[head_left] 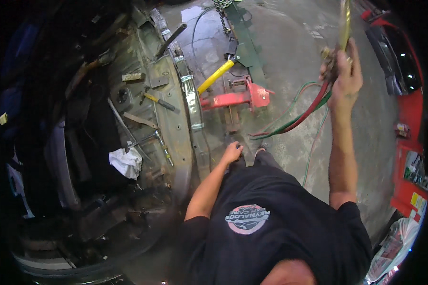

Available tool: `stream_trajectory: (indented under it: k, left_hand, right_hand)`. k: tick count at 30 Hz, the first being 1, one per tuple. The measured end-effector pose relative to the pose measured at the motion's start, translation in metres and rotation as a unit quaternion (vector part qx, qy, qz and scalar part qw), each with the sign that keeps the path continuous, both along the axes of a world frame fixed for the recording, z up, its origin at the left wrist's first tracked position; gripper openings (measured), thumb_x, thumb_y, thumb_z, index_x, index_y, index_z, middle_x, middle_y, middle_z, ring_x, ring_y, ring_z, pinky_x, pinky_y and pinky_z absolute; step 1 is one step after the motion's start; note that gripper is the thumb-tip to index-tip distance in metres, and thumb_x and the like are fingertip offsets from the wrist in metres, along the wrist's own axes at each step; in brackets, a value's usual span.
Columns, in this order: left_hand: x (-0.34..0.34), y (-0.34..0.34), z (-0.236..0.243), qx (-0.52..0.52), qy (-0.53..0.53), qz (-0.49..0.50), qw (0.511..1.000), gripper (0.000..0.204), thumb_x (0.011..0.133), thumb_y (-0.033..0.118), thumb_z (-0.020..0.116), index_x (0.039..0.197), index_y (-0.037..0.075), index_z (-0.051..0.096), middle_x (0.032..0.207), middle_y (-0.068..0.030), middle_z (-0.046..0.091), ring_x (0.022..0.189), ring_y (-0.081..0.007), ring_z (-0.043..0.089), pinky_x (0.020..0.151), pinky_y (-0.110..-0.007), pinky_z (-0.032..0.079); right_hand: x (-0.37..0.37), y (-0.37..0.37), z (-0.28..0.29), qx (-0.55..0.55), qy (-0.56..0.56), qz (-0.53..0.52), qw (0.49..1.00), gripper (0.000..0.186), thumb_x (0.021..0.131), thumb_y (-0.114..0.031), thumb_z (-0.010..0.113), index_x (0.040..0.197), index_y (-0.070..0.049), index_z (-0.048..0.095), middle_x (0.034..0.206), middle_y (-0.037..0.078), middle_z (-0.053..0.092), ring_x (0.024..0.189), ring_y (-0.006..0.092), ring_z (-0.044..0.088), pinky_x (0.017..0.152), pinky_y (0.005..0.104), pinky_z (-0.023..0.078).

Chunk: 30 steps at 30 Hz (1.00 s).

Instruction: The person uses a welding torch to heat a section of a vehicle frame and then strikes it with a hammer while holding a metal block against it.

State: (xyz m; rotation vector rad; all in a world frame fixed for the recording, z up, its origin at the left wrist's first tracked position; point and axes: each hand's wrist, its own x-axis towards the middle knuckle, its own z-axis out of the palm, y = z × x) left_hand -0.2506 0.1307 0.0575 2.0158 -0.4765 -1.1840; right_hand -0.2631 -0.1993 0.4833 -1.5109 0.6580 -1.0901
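Brass-coloured metal shows at upper right: a torch [345,23], raised well apart from the stripped car shell [178,164]. The right hand [348,76] has its grip closed around the torch's valve end, and red and green hoses [313,104] hang from there — loose, curving down and leftward. The left hand [233,152] is low, near the person's legs, fingers curled; it is so small and dim here that I cannot tell whether that grip holds anything.

As to progress, the torch is in hand, but neither hand touches the shell. The torch's far end runs out past the upper edge, so whether it is lit cannot be told. A red clamp [238,99] reaches the shell's edge, apparently already in place, while a hammer [159,101] and a white rag [126,163] lie within the shell — untouched by either hand.
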Motion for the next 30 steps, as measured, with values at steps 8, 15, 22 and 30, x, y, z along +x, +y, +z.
stream_trajectory:
  k: [8, 15, 22, 30]
  left_hand:
    - [0.019, 0.024, 0.027, 0.078, 0.035, -0.032, 0.996, 0.039, 0.096, 0.03, 0.067, 0.123, 0.001, 0.067, 0.104, -0.0237, 0.074, 0.099, -0.0412, 0.072, 0.086, -0.049, 0.054]
    - [0.032, 0.042, -0.014, 0.083, 0.048, -0.014, 0.995, 0.042, 0.097, 0.032, 0.065, 0.125, 0.001, 0.067, 0.116, -0.0248, 0.072, 0.109, -0.0403, 0.069, 0.095, -0.047, 0.052]
    - [0.001, -0.011, 0.027, -0.013, -0.029, 0.08, 0.996, 0.03, 0.102, 0.025, 0.063, 0.114, -0.002, 0.068, 0.09, -0.0129, 0.073, 0.078, -0.0211, 0.071, 0.071, -0.037, 0.056]
    - [-0.057, -0.082, 0.124, -0.262, 0.249, 0.299, 0.883, 0.029, 0.109, 0.03, 0.057, 0.117, 0.002, 0.062, 0.091, -0.0086, 0.071, 0.065, -0.0148, 0.063, 0.059, -0.029, 0.05]
  right_hand:
    - [-0.074, 0.077, -0.155, 0.167, 0.145, 0.045, 0.974, 0.067, 0.099, -0.012, 0.065, 0.159, -0.001, 0.038, 0.08, 0.005, 0.067, 0.057, 0.0088, 0.059, 0.05, 0.0256, 0.049]
    - [-0.087, 0.082, -0.17, 0.214, 0.24, 0.214, 0.922, 0.069, 0.093, -0.019, 0.074, 0.155, -0.005, 0.048, 0.074, 0.0, 0.061, 0.056, 0.01, 0.056, 0.051, 0.029, 0.047]
    - [-0.069, 0.059, -0.204, 0.197, 0.276, 0.377, 0.862, 0.071, 0.09, -0.018, 0.076, 0.155, -0.009, 0.05, 0.086, 0.002, 0.062, 0.065, 0.0099, 0.057, 0.057, 0.0294, 0.05]
    - [-0.064, 0.053, -0.225, 0.119, 0.308, 0.465, 0.821, 0.069, 0.087, -0.01, 0.077, 0.152, -0.009, 0.052, 0.1, 0.01, 0.069, 0.085, 0.0148, 0.063, 0.079, 0.0331, 0.054]
